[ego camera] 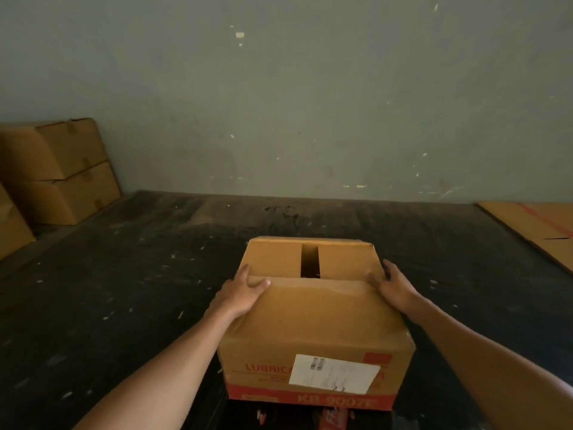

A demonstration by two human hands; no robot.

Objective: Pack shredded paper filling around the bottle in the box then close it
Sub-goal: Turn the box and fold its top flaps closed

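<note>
A brown cardboard box (316, 324) with red print and a white shipping label stands on the dark floor right in front of me. Its near top flap is folded down flat. Two inner flaps lie beyond it with a dark gap between them. My left hand (245, 290) presses on the left end of the near flap, thumb on top. My right hand (392, 282) holds the right end of the same flap, fingers over the box's side edge. The bottle and the shredded paper are hidden inside.
Stacked closed cardboard boxes (59, 172) stand against the wall at the far left. A flattened cardboard sheet (536, 228) lies on the floor at the right. Small paper scraps are scattered over the dark floor (139, 274). A grey-green wall rises behind.
</note>
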